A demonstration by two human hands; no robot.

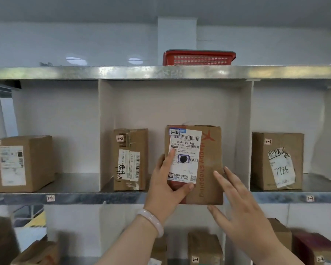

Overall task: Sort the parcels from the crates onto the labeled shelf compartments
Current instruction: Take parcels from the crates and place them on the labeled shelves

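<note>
Gripping left hand [167, 185] holds brown white-labelled parcel [208, 165] upright.

on the shelf [84, 198], a labelled box [36, 161] is stood left of the taped box [139, 150], a "7786" box [262, 169] right, a red basket [199, 58] above.

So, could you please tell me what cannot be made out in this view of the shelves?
Head view only:
Any tag on the middle shelf edge below the centre compartment: hidden behind the brown cardboard parcel gripped by the left hand.
Red plastic basket contents: hidden by its wall and the metal top shelf.
Brown lower-shelf boxes: blurred, cut off by the bottom edge.
</note>
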